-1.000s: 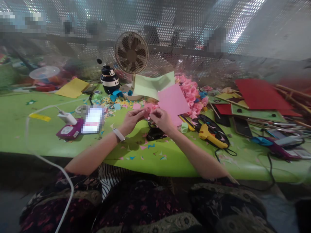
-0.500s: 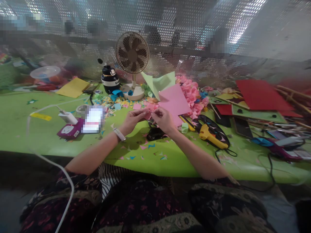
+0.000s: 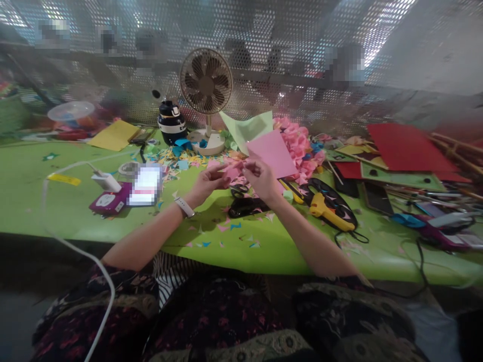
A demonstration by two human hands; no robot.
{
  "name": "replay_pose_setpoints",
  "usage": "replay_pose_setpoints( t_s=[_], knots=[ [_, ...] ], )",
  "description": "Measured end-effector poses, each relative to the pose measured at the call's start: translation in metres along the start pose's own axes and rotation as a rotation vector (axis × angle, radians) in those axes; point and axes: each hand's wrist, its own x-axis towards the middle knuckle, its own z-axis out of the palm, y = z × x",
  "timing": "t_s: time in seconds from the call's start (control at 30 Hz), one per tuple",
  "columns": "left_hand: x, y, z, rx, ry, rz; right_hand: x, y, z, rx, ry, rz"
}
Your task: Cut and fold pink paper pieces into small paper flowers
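Observation:
A small pink paper piece [image 3: 234, 172] is held between my two hands above the green table [image 3: 211, 241]. My left hand [image 3: 209, 185], with a white band at the wrist, pinches its left side. The fingertips of my right hand [image 3: 260, 180] are closed on its right edge. Black-handled scissors [image 3: 245, 206] lie just below, partly under my right hand. Behind my hands are a pink sheet [image 3: 273, 153], a pale green sheet [image 3: 251, 129] and a heap of pink folded paper [image 3: 296, 143].
A fan [image 3: 207, 83] and dark bottle [image 3: 171, 124] stand behind. To the left are a lit phone [image 3: 144, 185] and purple power strip [image 3: 111, 200]. A yellow glue gun [image 3: 330, 213], red sheets [image 3: 407, 148] and tools lie right. Paper scraps are scattered around.
My right hand has moved slightly right, and my hands are a little farther apart. More of the pink piece and the scissors shows between and below them.

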Motion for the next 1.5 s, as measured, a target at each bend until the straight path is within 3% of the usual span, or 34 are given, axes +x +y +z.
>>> replay_pose_setpoints(
  t_s=[0.2,0.4,0.7,1.13,1.5],
  knots=[
    [0.002,0.001,-0.007,0.154,-0.088,-0.016,0.005,-0.006,-0.016,-0.086,-0.106,-0.115],
    [-0.001,0.006,-0.005,0.191,-0.183,-0.057,-0.006,-0.021,-0.010,-0.270,-0.295,-0.118],
    [0.002,0.007,-0.008,0.268,-0.310,-0.014,-0.007,-0.020,-0.008,-0.370,-0.389,-0.132],
    [0.001,0.008,-0.009,0.289,-0.289,-0.054,-0.008,-0.018,-0.009,-0.413,-0.410,-0.086],
    [-0.002,0.008,-0.009,0.202,-0.344,-0.040,-0.009,-0.021,-0.009,-0.471,-0.361,-0.077]
  ],
)
